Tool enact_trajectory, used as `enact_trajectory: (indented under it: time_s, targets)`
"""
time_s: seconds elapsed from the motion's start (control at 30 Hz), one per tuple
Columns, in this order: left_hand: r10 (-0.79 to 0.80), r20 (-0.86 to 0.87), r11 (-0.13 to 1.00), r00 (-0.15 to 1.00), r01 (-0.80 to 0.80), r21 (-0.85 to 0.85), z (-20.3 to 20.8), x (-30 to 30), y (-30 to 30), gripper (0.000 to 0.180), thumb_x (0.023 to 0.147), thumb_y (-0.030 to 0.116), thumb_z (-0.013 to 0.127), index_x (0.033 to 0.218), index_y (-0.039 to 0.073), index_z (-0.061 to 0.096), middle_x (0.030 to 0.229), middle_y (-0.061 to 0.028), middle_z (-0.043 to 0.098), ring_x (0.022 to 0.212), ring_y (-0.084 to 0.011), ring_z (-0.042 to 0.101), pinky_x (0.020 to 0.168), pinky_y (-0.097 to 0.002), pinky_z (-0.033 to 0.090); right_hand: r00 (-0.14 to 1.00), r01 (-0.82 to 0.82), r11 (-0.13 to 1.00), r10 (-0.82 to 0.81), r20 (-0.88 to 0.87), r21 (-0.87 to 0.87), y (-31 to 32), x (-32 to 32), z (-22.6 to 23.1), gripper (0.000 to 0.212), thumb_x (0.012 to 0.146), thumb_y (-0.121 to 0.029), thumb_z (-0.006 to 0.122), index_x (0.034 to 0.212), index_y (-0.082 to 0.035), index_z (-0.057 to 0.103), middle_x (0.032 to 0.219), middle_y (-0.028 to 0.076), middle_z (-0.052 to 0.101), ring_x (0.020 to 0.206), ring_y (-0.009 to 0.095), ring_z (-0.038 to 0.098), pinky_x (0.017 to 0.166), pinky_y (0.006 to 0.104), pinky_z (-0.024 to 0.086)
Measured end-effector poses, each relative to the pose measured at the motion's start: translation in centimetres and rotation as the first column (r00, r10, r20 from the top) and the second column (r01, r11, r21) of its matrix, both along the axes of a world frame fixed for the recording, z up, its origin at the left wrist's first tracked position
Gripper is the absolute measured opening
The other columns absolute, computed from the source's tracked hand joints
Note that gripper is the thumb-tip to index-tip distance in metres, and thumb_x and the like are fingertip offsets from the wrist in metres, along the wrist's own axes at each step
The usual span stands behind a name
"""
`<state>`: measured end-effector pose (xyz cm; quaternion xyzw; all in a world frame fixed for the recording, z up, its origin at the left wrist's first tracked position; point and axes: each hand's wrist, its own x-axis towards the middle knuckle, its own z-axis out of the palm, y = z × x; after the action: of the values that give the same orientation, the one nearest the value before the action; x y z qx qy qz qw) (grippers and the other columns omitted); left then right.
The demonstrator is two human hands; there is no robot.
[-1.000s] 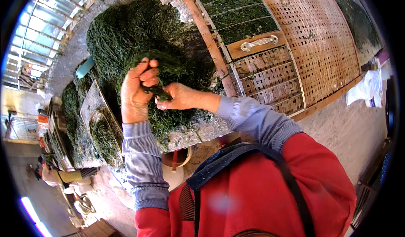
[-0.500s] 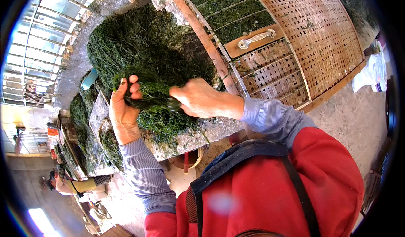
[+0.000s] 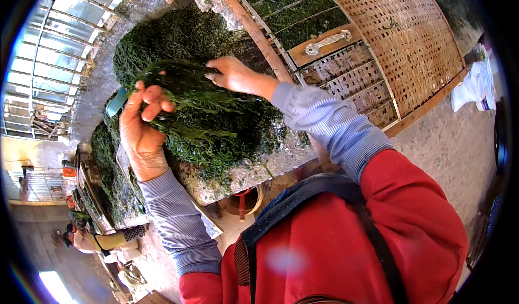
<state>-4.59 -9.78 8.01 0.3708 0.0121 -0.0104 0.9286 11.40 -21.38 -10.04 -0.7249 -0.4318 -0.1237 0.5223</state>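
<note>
A loose bunch of dark green seaweed (image 3: 197,96) hangs stretched between my hands, its strands spread and partly blurred. My left hand (image 3: 145,123) curls its fingers around the bunch's left side, palm turned up. At its upper right end, my right hand (image 3: 233,76) pinches strands between closed fingers. Behind and beneath lies a big heap of the same seaweed (image 3: 167,33) on a rough stone ledge (image 3: 286,150). Right of the heap stands a framed bamboo rack partly covered with seaweed, and on it a wooden board with a clear handle (image 3: 328,42).
A woven bamboo mat (image 3: 400,39) spreads across the upper right. By the heap's left edge sits a teal object (image 3: 115,103). Below the ledge is a round container with a red stick (image 3: 242,204). Another person (image 3: 89,240) works at far left; a white plastic bag (image 3: 471,90) lies at far right.
Both hands have moved apart and changed place: the left lower and leftward, the right up and slightly left. The seaweed between them, bunched before, is now spread wider.
</note>
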Motion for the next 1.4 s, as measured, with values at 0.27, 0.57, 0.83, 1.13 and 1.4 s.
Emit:
enact_trajectory:
  time_s: [0.27, 0.57, 0.83, 1.13, 1.4]
  targets:
    - [0.214, 0.108, 0.935, 0.971, -0.235, 0.264, -2.0, 0.1, 0.4, 0.029, 0.094, 0.011, 0.047, 0.117, -0.005, 0.044, 0.084, -0.0066, 0.051, 0.056, -0.0093, 0.041, 0.061, -0.0300, 0.046, 0.997, 0.006, 0.645, 0.057, 0.056, -0.764, -5.8, -6.7, -10.3, 0.025, 0.075, -0.006, 0.055, 0.099, -0.002, 0.058, 0.102, 0.019, 0.057, 0.093, 0.034, 0.061, 0.079, 0.0447, 0.051]
    - [-0.006, -0.360, 0.999, 0.933, 0.025, 0.047, -11.8, -0.6, -3.6, 0.019, 0.090, 0.011, 0.054, 0.102, -0.004, 0.051, 0.085, -0.0145, 0.058, 0.052, -0.0078, 0.046, 0.039, -0.0180, 0.043, -0.311, -0.447, 0.402, 0.767, -0.561, 0.799, -7.0, -10.4, -6.4, 0.047, 0.089, -0.033, 0.056, 0.122, 0.000, 0.053, 0.112, 0.006, 0.061, 0.092, 0.014, 0.057, 0.089, 0.0307, 0.043]
    - [-0.203, -0.418, 0.948, 0.885, 0.285, 0.142, -12.2, -1.9, -14.0, 0.036, 0.086, 0.010, 0.059, 0.118, 0.002, 0.043, 0.078, -0.0103, 0.053, 0.040, -0.0083, 0.040, 0.032, -0.0189, 0.033, -0.250, 0.400, 0.296, 0.946, -0.208, 0.867, -13.8, -6.0, -1.4, 0.050, 0.092, -0.032, 0.052, 0.121, 0.008, 0.043, 0.104, 0.019, 0.061, 0.103, 0.034, 0.057, 0.095, 0.0470, 0.042]
    - [-0.346, -0.304, 0.495, 0.887, 0.449, 0.744, -13.5, 12.3, -25.4, 0.013, 0.086, 0.007, 0.054, 0.096, -0.001, 0.050, 0.066, -0.0014, 0.053, 0.042, -0.0050, 0.041, 0.034, -0.0202, 0.028, 0.366, 0.468, 0.458, 0.678, -0.637, 0.756, -36.2, 7.0, 1.0, 0.015, 0.090, -0.017, 0.057, 0.085, -0.003, 0.052, 0.063, 0.004, 0.054, 0.066, 0.025, 0.059, 0.072, 0.0416, 0.054]
    - [-0.019, -0.422, 0.379, 0.906, 0.398, 0.836, -20.4, 16.0, -25.4, 0.021, 0.084, 0.010, 0.055, 0.099, -0.004, 0.051, 0.058, -0.0019, 0.050, 0.039, -0.0082, 0.041, 0.032, -0.0236, 0.027, 0.089, 0.700, 0.608, 0.446, -0.891, 0.374, -43.2, 15.7, -4.4, 0.018, 0.077, -0.003, 0.070, 0.087, 0.001, 0.055, 0.078, 0.012, 0.057, 0.069, 0.027, 0.060, 0.080, 0.0495, 0.053]
